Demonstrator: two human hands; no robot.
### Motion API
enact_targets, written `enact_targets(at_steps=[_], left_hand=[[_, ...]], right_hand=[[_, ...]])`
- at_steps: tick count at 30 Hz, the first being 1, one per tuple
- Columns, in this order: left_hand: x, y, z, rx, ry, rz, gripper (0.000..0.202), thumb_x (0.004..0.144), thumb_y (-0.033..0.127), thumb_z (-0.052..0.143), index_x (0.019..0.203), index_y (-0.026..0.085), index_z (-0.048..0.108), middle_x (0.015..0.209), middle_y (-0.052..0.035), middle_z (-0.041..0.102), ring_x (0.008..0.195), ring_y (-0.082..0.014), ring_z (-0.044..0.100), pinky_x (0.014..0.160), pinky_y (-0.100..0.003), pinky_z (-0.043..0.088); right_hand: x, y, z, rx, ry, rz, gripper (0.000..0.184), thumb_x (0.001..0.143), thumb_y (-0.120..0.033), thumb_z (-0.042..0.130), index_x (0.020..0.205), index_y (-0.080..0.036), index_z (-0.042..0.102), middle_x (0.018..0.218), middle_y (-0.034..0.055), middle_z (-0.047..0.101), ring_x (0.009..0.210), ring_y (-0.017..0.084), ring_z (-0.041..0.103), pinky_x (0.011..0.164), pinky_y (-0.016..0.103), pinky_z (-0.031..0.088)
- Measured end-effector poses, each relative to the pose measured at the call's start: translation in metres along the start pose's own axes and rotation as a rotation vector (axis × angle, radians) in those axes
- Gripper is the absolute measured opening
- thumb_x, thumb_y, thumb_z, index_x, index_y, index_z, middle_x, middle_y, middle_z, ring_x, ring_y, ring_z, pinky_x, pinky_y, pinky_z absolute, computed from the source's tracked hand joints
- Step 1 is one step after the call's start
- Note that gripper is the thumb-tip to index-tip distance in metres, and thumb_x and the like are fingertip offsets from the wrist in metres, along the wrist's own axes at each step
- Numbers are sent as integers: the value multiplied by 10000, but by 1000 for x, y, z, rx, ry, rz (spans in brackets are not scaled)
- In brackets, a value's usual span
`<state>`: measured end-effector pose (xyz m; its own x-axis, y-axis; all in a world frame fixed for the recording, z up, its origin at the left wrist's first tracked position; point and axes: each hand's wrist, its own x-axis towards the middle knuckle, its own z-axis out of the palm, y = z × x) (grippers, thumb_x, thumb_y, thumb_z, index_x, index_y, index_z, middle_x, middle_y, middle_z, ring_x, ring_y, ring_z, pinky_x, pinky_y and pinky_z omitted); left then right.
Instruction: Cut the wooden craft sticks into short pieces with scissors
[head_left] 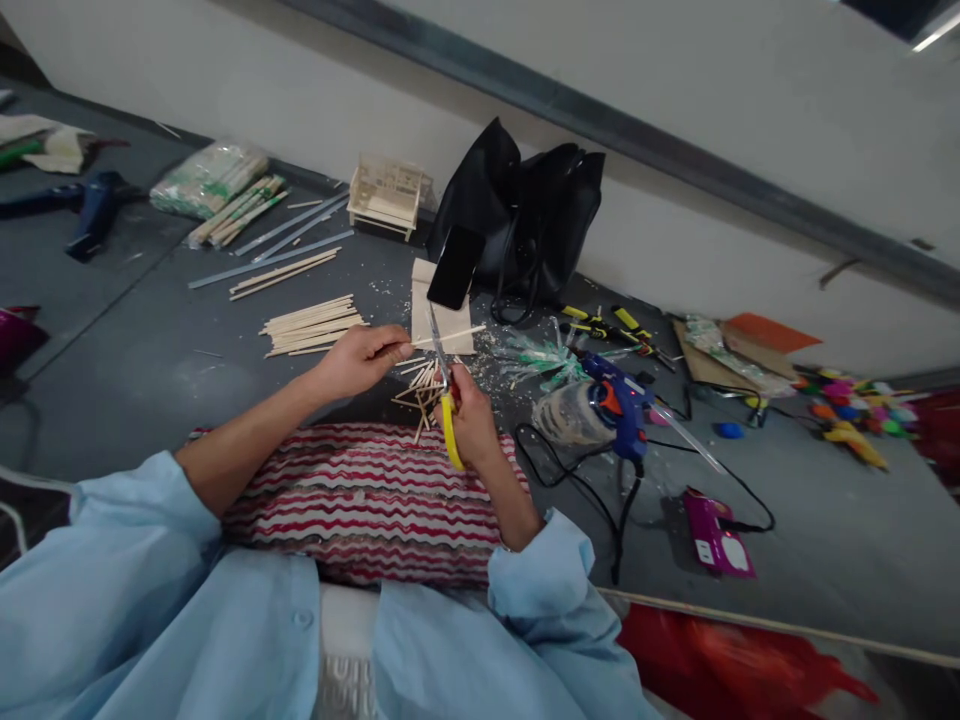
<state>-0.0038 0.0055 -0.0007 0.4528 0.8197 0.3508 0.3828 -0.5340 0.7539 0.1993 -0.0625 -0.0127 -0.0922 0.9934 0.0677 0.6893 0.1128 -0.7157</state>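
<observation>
My left hand (pixel 364 358) is closed in a pinch on a thin wooden stick (pixel 450 336) that points to the right. My right hand (pixel 472 420) grips yellow-handled scissors (pixel 447 405), whose blades reach up to the stick. Just under both hands lies a small heap of cut stick pieces (pixel 421 388) on the grey floor. A red and white striped cloth (pixel 360 495) covers my lap beneath my forearms.
A bundle of sticks (pixel 311 326) lies left of my hands. A blue glue gun (pixel 619 405) with a black cord, a tape roll (pixel 566 415) and pliers (pixel 607 325) lie to the right. Behind stand a black bag (pixel 525 215), a phone (pixel 454 266) and a small wooden model (pixel 386 193).
</observation>
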Motion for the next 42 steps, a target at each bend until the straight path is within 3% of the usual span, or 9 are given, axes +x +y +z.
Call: enact_targets(at_steps=[6, 9, 12, 14, 19, 23, 27, 33, 42], left_hand=[[2, 1, -4, 47, -29, 3, 307, 927, 384, 447, 797, 154, 604, 572, 34, 462, 523, -89, 401, 533, -209, 283], [5, -3, -11, 61, 64, -21, 311, 934, 377, 437, 764, 157, 578, 573, 37, 451, 523, -87, 394, 527, -208, 282], [6, -10, -17, 138, 131, -50, 312, 942, 382, 435, 791, 160, 596, 579, 27, 495, 530, -97, 420, 532, -215, 292], [5, -14, -18, 241, 62, -20, 298, 941, 376, 442, 836, 167, 626, 590, 14, 551, 530, -109, 456, 536, -228, 288], [-1, -12, -9, 421, -290, 174, 295, 963, 351, 421, 935, 193, 669, 773, -28, 719, 647, -142, 608, 586, -245, 326], [-3, -7, -5, 470, -371, 200, 337, 985, 365, 390, 975, 191, 678, 851, -47, 751, 704, -153, 653, 602, -252, 348], [-3, -8, -5, 506, -395, 133, 340, 976, 360, 390, 992, 200, 690, 905, -54, 762, 754, -175, 674, 611, -266, 355], [0, -6, -2, 540, -474, -7, 367, 960, 376, 385, 1025, 209, 705, 890, -61, 765, 774, -204, 685, 624, -283, 365], [-3, 4, -2, 637, -412, -55, 380, 946, 380, 365, 970, 210, 704, 781, -75, 736, 682, -219, 648, 562, -289, 321]], right_hand=[[1, 1, -3, -108, 6, 16, 460, 731, -206, 518, 1189, -228, 550, 705, -29, 536, 576, 147, 459, 587, 246, 342], [1, 4, -5, -109, -5, -3, 522, 764, -222, 540, 1286, -209, 515, 769, -12, 591, 599, 149, 504, 615, 251, 388], [1, 5, -5, -13, 111, -17, 437, 830, -286, 554, 1256, -196, 533, 854, 10, 628, 663, 150, 559, 669, 260, 444], [2, 5, -4, 59, 237, -23, 374, 871, -355, 547, 1207, -191, 555, 868, 17, 624, 680, 147, 563, 684, 269, 467], [6, 6, -5, 131, 432, -59, 365, 885, -424, 559, 1146, -171, 583, 897, 39, 602, 699, 144, 548, 706, 289, 496], [6, 7, -5, 124, 353, -70, 308, 865, -390, 595, 1085, -174, 610, 837, 14, 600, 680, 133, 544, 711, 276, 483], [5, 6, -2, 118, 271, -86, 286, 884, -375, 571, 1098, -192, 615, 840, -1, 602, 704, 121, 542, 705, 249, 453], [5, 5, 1, 19, 235, 32, 299, 890, -378, 543, 1127, -205, 598, 749, -25, 586, 633, 127, 520, 606, 232, 390], [3, 9, 7, -158, 230, 35, 297, 869, -235, 495, 1146, -226, 603, 811, 12, 649, 678, 166, 583, 633, 253, 397]])
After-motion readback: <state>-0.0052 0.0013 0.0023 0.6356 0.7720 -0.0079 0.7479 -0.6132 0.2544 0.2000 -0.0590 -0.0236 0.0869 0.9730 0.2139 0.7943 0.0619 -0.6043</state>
